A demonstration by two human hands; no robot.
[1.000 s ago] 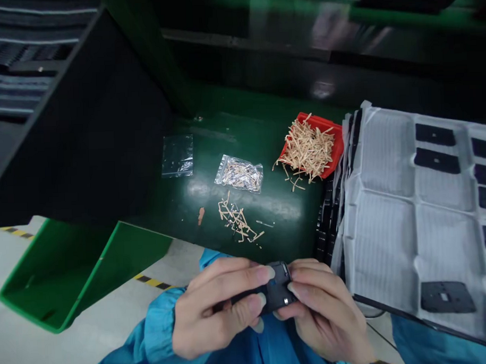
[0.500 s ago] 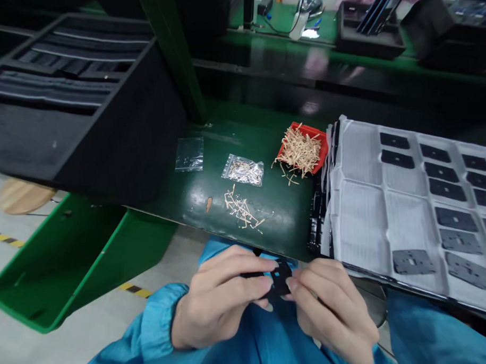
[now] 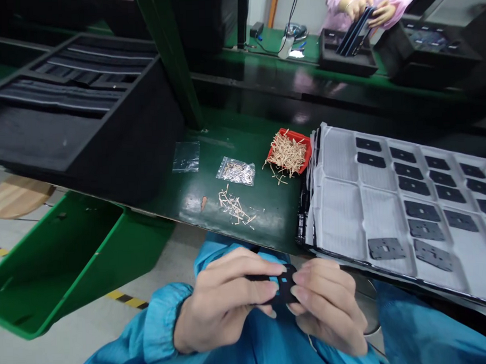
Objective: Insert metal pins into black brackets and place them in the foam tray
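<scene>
A small black plate with cut-out holes (image 3: 286, 291) is held between both hands over my lap, just off the table's front edge. My left hand (image 3: 227, 296) pinches its left part between thumb and fingers. Fingers of my right hand (image 3: 329, 301) are closed on its right end. Blue clothing shows through the holes. In front lies a loose heap of thin tan strips (image 3: 235, 208) on the green table (image 3: 195, 197). Behind it are a clear bag of small pieces (image 3: 237, 171) and a red tray (image 3: 306, 141) piled with tan strips (image 3: 287, 153).
At right, a white compartment tray (image 3: 339, 210) carries several black plates (image 3: 412, 185). A flat clear bag (image 3: 186, 156) lies left, near a large black box (image 3: 125, 127). A green bin (image 3: 82, 267) stands below. Across the bench a person in pink (image 3: 374, 10) holds dark panels.
The view has shifted right, bringing more of the white tray and the other person's hands into sight. Both my hands keep hold of the black plate, which is tilted slightly differently.
</scene>
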